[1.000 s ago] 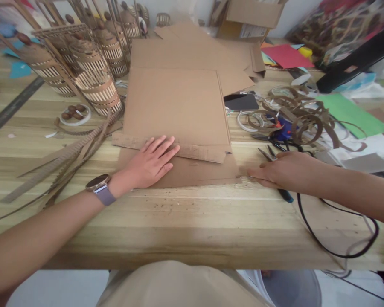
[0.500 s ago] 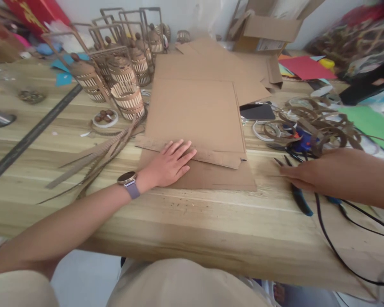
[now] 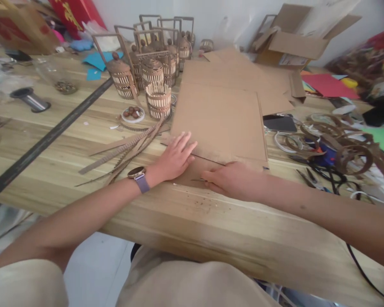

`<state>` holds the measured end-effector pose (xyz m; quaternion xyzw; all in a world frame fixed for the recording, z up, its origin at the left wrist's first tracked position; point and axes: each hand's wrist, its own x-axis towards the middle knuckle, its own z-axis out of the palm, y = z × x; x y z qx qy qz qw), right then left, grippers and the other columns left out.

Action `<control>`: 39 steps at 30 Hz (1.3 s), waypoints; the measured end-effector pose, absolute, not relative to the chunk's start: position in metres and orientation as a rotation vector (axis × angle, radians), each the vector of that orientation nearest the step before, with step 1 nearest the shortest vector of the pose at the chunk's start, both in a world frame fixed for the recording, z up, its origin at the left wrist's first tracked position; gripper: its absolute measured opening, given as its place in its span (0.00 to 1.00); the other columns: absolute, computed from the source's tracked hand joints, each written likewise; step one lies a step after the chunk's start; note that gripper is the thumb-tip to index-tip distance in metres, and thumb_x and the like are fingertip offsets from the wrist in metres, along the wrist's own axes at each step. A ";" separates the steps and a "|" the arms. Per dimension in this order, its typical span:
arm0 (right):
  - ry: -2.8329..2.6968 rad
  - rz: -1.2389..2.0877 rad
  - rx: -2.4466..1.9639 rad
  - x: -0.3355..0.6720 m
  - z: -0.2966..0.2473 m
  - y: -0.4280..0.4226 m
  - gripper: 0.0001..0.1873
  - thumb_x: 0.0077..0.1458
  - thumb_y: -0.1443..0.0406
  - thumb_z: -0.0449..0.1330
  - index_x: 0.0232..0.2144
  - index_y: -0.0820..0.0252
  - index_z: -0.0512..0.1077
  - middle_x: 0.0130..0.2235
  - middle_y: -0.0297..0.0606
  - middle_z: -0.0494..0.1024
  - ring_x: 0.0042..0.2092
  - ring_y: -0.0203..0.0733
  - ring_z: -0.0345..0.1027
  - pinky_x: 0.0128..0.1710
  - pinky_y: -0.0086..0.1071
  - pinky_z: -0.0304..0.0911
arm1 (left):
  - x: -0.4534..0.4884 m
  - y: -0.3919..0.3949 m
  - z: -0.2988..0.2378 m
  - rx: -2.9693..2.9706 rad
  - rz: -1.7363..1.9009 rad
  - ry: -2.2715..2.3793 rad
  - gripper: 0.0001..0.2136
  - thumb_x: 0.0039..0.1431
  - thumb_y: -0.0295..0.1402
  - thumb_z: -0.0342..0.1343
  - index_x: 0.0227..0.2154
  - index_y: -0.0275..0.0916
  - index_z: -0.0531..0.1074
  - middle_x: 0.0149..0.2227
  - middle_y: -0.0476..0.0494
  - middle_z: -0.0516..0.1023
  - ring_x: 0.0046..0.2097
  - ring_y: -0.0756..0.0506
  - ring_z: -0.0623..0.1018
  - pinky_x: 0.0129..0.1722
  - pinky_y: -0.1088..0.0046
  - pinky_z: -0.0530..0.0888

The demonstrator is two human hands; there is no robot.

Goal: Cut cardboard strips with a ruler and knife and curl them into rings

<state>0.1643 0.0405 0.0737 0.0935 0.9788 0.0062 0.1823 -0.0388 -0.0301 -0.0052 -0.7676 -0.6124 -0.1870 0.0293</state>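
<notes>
Holding a thin item (image 3: 197,180), type unclear, in a narrow pinch, right hand (image 3: 233,177) has been brought from pliers (image 3: 310,178) to card (image 3: 220,123) mid-table (image 3: 179,215); left hand (image 3: 174,160) laid there, fingers spread. Work now two-handed.

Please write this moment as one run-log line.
left hand: on cardboard; right hand: holds thin object, mostly hidden; pliers: lying farther right

A plain brown cardboard sheet (image 3: 219,119) lies flat, set back from the front edge of the bench (image 3: 166,209). A lower cardboard piece (image 3: 198,164) shows beneath it, jutting past its near side towards that front edge. Over this lower piece is what seems a thin tool (image 3: 196,180), mostly covered, its kind unclear.
</notes>
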 end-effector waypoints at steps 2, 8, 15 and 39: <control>2.703 0.013 0.251 0.155 0.074 0.038 0.14 0.67 0.60 0.46 0.42 0.56 0.71 0.30 0.35 0.79 0.27 0.39 0.70 0.25 0.32 0.47 | -0.039 -0.031 -0.009 -2.381 -0.528 -1.885 0.23 0.71 0.37 0.41 0.63 0.27 0.59 0.68 0.22 0.52 0.70 0.31 0.51 0.65 0.47 0.55; 2.654 -0.005 0.243 0.143 0.080 0.033 0.15 0.66 0.62 0.45 0.44 0.58 0.70 0.30 0.37 0.79 0.27 0.39 0.70 0.24 0.31 0.43 | -0.034 -0.031 -0.008 -2.389 -0.475 -1.918 0.24 0.70 0.36 0.44 0.64 0.27 0.57 0.69 0.22 0.51 0.70 0.31 0.50 0.65 0.47 0.54; 2.661 0.002 0.227 0.143 0.079 0.033 0.15 0.66 0.62 0.45 0.43 0.57 0.71 0.31 0.37 0.79 0.27 0.38 0.69 0.24 0.31 0.41 | -0.031 -0.032 -0.007 -2.362 -0.476 -1.933 0.24 0.70 0.37 0.45 0.64 0.28 0.58 0.69 0.23 0.52 0.70 0.31 0.52 0.65 0.49 0.54; 2.361 0.158 0.262 0.102 0.113 0.015 0.22 0.58 0.71 0.53 0.53 0.48 0.72 0.33 0.41 0.82 0.29 0.46 0.74 0.22 0.33 0.53 | -0.030 -0.033 -0.001 -2.425 -0.395 -1.913 0.23 0.71 0.35 0.41 0.64 0.30 0.59 0.68 0.29 0.56 0.69 0.34 0.55 0.65 0.50 0.53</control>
